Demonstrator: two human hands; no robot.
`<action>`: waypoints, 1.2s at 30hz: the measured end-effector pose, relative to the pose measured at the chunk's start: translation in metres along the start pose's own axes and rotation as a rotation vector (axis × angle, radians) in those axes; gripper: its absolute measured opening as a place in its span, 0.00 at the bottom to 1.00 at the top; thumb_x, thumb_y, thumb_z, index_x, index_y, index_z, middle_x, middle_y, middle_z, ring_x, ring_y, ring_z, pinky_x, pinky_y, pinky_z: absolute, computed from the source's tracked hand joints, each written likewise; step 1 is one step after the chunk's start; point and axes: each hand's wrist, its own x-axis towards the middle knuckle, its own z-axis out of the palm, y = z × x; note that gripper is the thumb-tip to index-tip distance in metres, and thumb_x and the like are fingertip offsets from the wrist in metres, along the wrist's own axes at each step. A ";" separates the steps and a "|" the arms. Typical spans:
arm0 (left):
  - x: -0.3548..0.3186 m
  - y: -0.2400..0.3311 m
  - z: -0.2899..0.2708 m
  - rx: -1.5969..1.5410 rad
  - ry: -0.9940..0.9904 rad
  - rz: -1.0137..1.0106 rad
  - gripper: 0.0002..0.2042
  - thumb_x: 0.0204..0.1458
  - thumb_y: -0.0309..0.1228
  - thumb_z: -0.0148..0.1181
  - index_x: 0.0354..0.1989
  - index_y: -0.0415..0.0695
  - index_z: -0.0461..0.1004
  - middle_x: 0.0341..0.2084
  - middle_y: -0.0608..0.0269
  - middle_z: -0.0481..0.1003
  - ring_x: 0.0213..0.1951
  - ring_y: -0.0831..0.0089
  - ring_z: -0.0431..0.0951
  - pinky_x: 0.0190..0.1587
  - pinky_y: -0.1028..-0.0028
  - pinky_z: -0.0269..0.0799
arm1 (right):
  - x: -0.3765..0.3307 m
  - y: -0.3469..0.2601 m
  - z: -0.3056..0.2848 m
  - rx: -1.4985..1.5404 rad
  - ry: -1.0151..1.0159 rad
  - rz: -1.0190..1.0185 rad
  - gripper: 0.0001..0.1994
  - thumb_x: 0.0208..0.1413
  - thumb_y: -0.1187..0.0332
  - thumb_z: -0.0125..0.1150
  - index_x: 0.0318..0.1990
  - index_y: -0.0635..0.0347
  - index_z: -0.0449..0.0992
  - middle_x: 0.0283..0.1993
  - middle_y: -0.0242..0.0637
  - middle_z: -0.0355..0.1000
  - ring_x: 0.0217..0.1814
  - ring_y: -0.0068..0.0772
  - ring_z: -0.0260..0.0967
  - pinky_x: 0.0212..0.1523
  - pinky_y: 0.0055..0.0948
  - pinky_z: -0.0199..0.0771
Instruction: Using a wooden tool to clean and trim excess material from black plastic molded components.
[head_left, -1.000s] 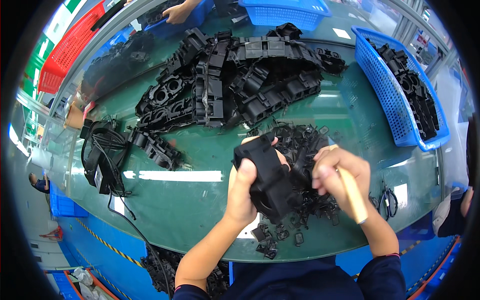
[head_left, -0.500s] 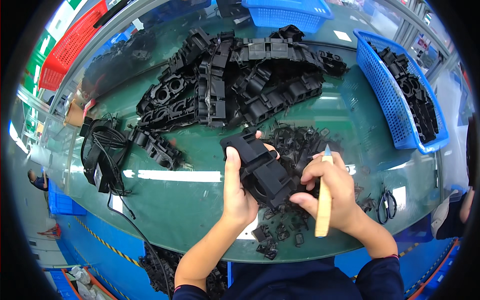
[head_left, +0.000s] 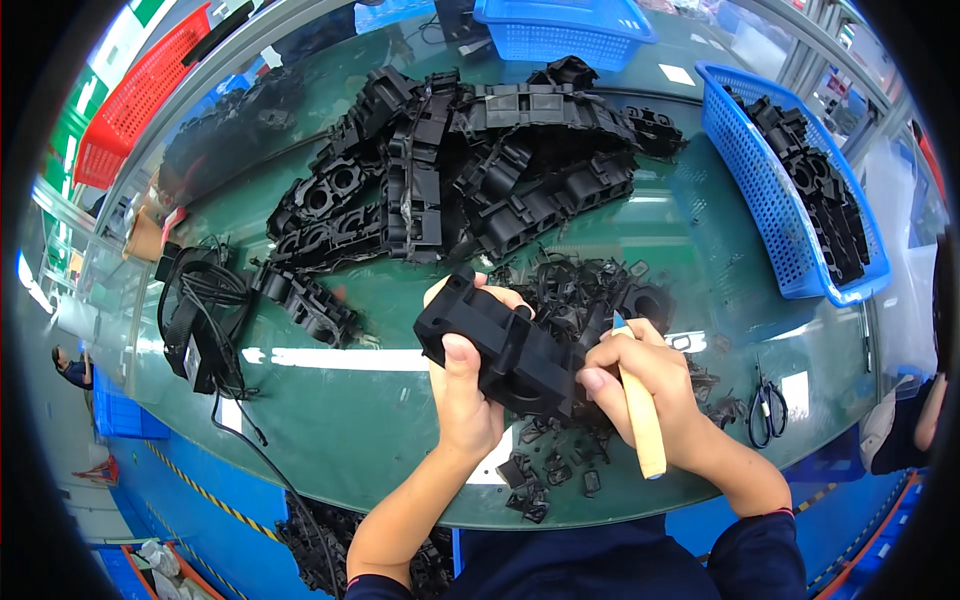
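My left hand (head_left: 462, 392) grips a black moulded plastic part (head_left: 497, 345), a blocky piece with round openings, held just above the green table (head_left: 350, 420). My right hand (head_left: 645, 392) holds a wooden-handled knife (head_left: 640, 420) with its blue-tipped blade against the part's right side. Under and behind both hands lies a heap of small black plastic offcuts (head_left: 590, 295).
A big pile of similar black parts (head_left: 460, 170) fills the table's far half. A blue basket (head_left: 800, 190) with black parts stands at the right, another blue basket (head_left: 565, 25) at the back, a red basket (head_left: 135, 95) far left. Scissors (head_left: 768, 405) lie right; black cables (head_left: 200, 320) left.
The black part has been turned and lowered in my left hand. My right hand has come in from the right and set the knife against the part's edge.
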 end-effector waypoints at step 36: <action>0.008 0.017 -0.006 -0.150 -0.094 -0.318 0.34 0.42 0.30 0.63 0.58 0.39 0.53 0.42 0.51 0.71 0.39 0.72 0.73 0.40 0.77 0.69 | 0.008 0.005 -0.017 -0.061 0.200 -0.295 0.14 0.37 0.79 0.67 0.35 0.66 0.72 0.37 0.41 0.76 0.36 0.39 0.75 0.36 0.32 0.74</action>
